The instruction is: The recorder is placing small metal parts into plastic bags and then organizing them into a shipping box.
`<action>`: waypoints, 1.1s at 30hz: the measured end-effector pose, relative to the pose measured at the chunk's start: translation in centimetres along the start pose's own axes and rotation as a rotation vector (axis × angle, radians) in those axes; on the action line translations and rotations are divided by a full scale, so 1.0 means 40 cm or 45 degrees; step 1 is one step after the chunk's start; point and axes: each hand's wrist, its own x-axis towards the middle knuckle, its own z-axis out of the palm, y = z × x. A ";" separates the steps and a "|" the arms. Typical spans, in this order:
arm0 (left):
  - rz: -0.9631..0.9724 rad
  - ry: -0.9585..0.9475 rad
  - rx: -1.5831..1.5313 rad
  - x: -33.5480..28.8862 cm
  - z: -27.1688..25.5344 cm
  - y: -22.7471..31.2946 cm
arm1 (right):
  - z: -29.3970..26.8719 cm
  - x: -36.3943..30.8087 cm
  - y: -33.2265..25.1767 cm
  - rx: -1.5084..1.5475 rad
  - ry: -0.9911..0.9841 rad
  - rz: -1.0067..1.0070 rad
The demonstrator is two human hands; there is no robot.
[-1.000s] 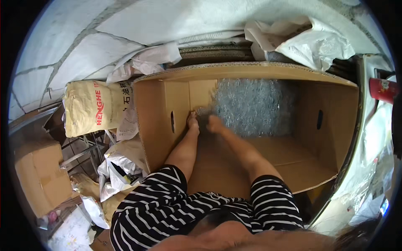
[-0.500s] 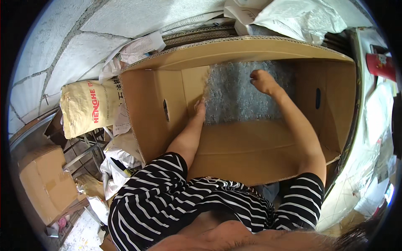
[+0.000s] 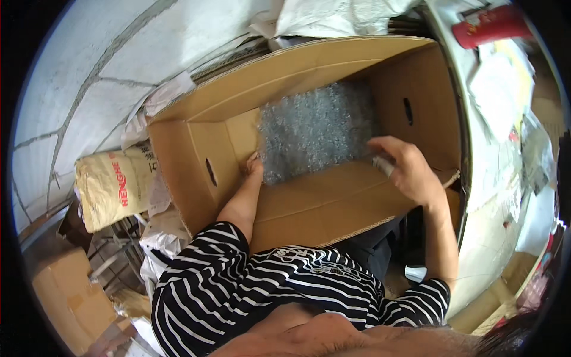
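Note:
A large open cardboard box [image 3: 309,208] lies in front of me, and a sheet of bubble wrap [image 3: 315,128] covers its far inner face. My left hand [image 3: 254,166] reaches into the box and presses on the sheet's lower left corner. My right hand [image 3: 410,169] hovers over the box's right side, near the wall with the handle slot. Its fingers curl around a small pale object [image 3: 383,165] that I cannot identify. Both arms come out of black-and-white striped sleeves.
A tan printed sack [image 3: 110,187] leans left of the box, with crumpled white bags [image 3: 163,229] below it. White plastic wrapping [image 3: 333,15] lies behind the box. A red cylinder [image 3: 491,27] and papers [image 3: 499,89] sit on the surface at right. Another carton [image 3: 65,297] stands at lower left.
My right hand has drawn back from the top of the bubble wrap toward the box's right side and now grips a small pale object. My left hand stays at the sheet's left corner.

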 end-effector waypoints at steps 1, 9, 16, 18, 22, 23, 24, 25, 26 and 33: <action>0.025 -0.073 -0.202 0.087 -0.018 -0.072 | -0.008 -0.036 -0.042 0.116 0.069 -0.029; 0.201 -0.882 0.213 0.213 -0.084 -0.153 | 0.053 -0.277 -0.050 0.004 0.570 -0.387; 0.338 -0.998 0.769 0.338 -0.325 -0.005 | 0.115 -0.436 -0.013 -0.178 0.688 -0.270; 0.343 -0.962 0.906 0.376 -0.338 0.080 | 0.131 -0.497 -0.001 -0.232 0.741 -0.205; 0.242 -0.773 1.043 0.274 -0.129 0.378 | 0.148 -0.590 -0.002 -0.274 0.731 -0.234; 0.405 -0.873 1.052 0.228 -0.093 0.471 | 0.150 -0.645 0.007 -0.303 0.803 -0.134; 0.441 -0.841 1.196 0.153 -0.077 0.522 | 0.160 -0.679 0.008 -0.355 0.838 -0.049; 0.476 -0.804 1.341 0.065 -0.081 0.565 | 0.171 -0.705 0.007 -0.365 0.827 -0.076; 0.476 -0.832 1.357 0.067 -0.126 0.597 | 0.177 -0.738 0.004 -0.358 0.815 -0.028; 0.898 -0.812 1.343 -0.213 -0.205 0.715 | 0.272 -1.011 0.067 -0.188 0.900 0.375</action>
